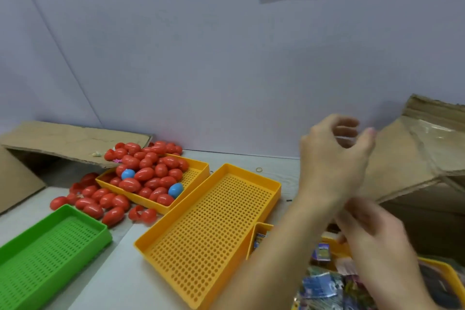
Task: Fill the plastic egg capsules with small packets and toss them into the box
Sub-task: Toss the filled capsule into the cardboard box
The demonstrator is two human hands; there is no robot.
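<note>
Red egg capsules [144, 174], with two blue ones [128, 174] among them, are heaped in a yellow tray [198, 167] at the back left and spill onto the table. Small colourful packets [319, 283] lie in a yellow tray [261, 230] at the bottom right. The brown cardboard box [415, 156] stands at the right. My left hand [332, 158] is raised beside the box's flap, its fingers loosely curved around nothing. My right hand [372, 231] is blurred, low over the packets; its fingers are hard to make out.
A large empty perforated yellow tray [214, 221] lies in the middle and an empty green tray [45, 241] at the bottom left. Flattened cardboard [63, 141] leans at the back left. A rubber band [259, 169] lies near the wall.
</note>
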